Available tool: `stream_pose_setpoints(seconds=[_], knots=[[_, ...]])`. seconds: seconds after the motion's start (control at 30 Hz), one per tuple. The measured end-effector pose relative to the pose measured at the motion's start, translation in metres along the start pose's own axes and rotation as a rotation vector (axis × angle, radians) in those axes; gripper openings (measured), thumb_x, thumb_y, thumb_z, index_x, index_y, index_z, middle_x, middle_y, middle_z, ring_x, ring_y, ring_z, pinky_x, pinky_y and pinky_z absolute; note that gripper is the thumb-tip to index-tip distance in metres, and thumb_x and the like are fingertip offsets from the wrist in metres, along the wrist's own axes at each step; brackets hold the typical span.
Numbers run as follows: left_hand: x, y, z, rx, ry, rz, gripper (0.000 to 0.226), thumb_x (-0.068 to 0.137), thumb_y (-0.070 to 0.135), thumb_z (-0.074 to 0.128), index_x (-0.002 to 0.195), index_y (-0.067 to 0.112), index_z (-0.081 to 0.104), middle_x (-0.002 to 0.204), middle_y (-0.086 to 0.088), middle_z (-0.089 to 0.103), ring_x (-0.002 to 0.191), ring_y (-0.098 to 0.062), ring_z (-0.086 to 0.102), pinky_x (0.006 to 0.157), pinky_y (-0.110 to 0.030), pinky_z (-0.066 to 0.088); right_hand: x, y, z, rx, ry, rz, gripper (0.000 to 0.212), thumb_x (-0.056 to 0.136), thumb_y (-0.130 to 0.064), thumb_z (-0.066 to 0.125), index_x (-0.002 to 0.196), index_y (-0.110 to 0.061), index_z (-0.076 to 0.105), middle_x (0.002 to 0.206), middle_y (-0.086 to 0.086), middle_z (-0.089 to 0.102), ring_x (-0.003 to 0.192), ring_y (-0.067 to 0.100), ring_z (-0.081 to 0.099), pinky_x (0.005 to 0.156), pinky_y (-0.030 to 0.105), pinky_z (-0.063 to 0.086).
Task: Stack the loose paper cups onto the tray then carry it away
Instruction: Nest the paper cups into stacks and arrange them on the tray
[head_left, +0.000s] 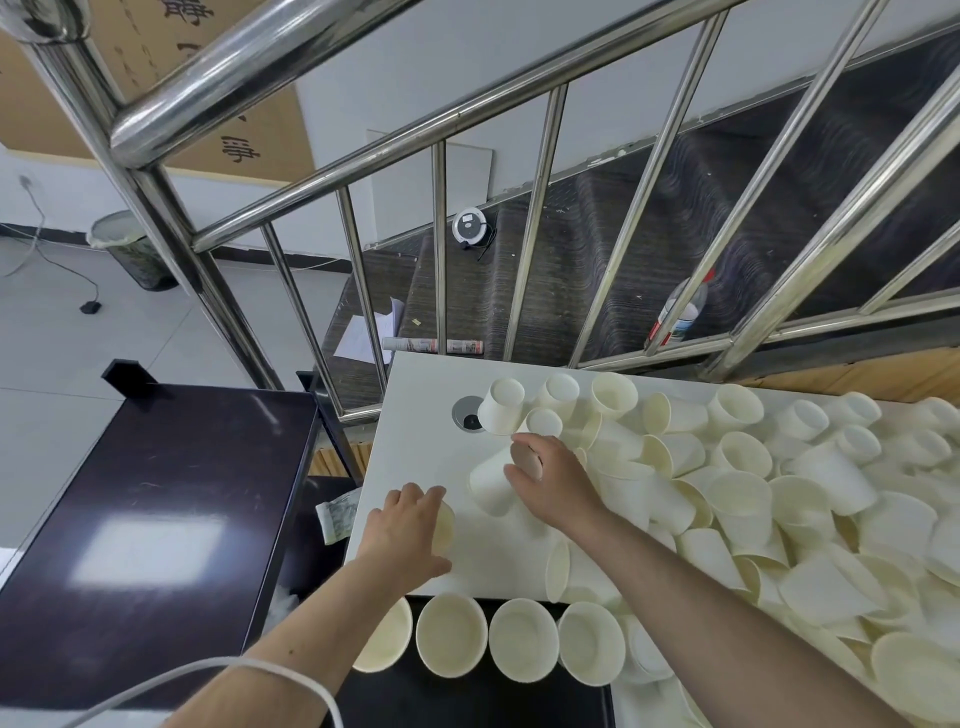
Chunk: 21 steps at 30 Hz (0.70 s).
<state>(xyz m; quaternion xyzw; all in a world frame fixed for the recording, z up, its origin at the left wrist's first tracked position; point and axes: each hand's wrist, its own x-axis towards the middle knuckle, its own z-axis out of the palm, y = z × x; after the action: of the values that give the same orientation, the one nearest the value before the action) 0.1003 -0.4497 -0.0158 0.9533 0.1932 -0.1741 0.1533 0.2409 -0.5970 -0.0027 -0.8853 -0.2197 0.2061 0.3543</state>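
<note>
A heap of loose cream paper cups covers the right part of a white table. My right hand grips the base of a cup lying on its side at the heap's left edge. My left hand curls round another paper cup standing on the table. Below the table's near edge, several upright cup stacks stand in a row on a dark tray.
A steel stair railing rises behind the table. A dark glossy table stands to the left. A round grommet hole sits in the white table's far left. A white cable crosses my left forearm.
</note>
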Motion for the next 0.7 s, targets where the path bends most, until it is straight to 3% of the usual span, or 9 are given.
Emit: stream_pose_setpoints(seconds=[0.17,0.4,0.47,0.53,0.63,0.7], knots=[[0.000,0.004,-0.007,-0.186,0.161,0.033,0.097,0.073,0.064,0.066,0.148,0.027,0.017,0.144,0.003,0.035,0.131,-0.019,0.037,0.104,-0.036,0.033,0.000,-0.014,-0.005,0.529,-0.036,0.249,0.028,0.093,-0.019,0.057,0.120,-0.018,0.063,0.096,-0.006,0.058,0.085,0.012,0.055,0.066,0.026,0.049],[-0.005,0.019,-0.020,-0.505,0.366,0.146,0.089,0.073,0.049,0.075,0.144,0.022,0.028,0.138,0.007,0.046,0.122,-0.013,0.048,0.099,-0.031,0.043,-0.010,-0.023,-0.007,0.916,-0.189,0.426,0.024,0.095,-0.018,0.047,0.098,-0.013,0.070,0.083,0.004,0.058,0.067,0.018,0.054,0.059,0.029,0.045],[-0.007,0.020,-0.020,-0.523,0.399,0.181,0.082,0.072,0.044,0.076,0.140,0.022,0.035,0.129,0.006,0.051,0.113,-0.014,0.053,0.092,-0.029,0.046,-0.012,-0.021,-0.006,0.854,-0.189,0.414,0.025,0.096,-0.020,0.046,0.096,-0.015,0.071,0.088,0.004,0.061,0.074,0.019,0.058,0.060,0.030,0.048],[-0.007,0.020,-0.019,-0.504,0.411,0.197,0.080,0.071,0.038,0.078,0.138,0.022,0.039,0.124,0.005,0.051,0.106,-0.015,0.054,0.087,-0.029,0.047,-0.015,-0.019,-0.005,0.594,-0.106,0.300,0.024,0.097,-0.025,0.048,0.094,-0.018,0.071,0.094,-0.001,0.064,0.085,0.017,0.059,0.066,0.029,0.048],[-0.006,0.020,-0.017,-0.422,0.380,0.192,0.081,0.070,0.037,0.077,0.139,0.025,0.038,0.123,0.004,0.048,0.107,-0.018,0.053,0.087,-0.033,0.048,-0.022,-0.017,-0.004,0.317,0.088,0.080,0.023,0.094,-0.040,0.057,0.086,-0.024,0.071,0.089,-0.015,0.066,0.077,0.003,0.055,0.071,0.020,0.042],[-0.005,0.022,-0.015,-0.370,0.333,0.179,0.082,0.070,0.040,0.075,0.141,0.027,0.036,0.123,0.003,0.046,0.110,-0.019,0.051,0.088,-0.034,0.047,-0.026,-0.016,-0.002,0.276,0.060,0.004,0.019,0.089,-0.045,0.063,0.090,-0.029,0.073,0.095,-0.015,0.068,0.071,-0.005,0.054,0.070,0.016,0.040]])
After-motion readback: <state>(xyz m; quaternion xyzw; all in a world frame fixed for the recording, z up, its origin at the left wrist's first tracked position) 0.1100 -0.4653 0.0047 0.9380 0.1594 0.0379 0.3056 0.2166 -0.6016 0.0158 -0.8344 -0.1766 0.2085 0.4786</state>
